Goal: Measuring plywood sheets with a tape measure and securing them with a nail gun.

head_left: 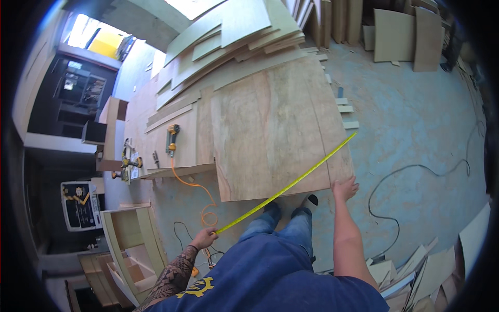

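My left hand [206, 238] is closed around the near-left end of a yellow tape measure [286, 188], in front of the work surface. Its blade runs out diagonally across a large plywood sheet [265, 125], and the far tip passes the sheet's right edge. At the near right corner of that sheet lies my right hand [345, 188], fingers apart and touching the wood. A thin dark line runs along the sheet near its right edge. Left of the sheet, a yellow-and-black nail gun [172, 139] with an orange air hose [193, 184] rests on the boards.
Several cut panels [228, 36] are stacked at the far side. A cordless drill [132, 162] lies at the left. An open wooden cabinet [132, 244] stands lower left. A black cable [395, 170] crosses the floor on the right; offcuts [416, 273] pile up lower right.
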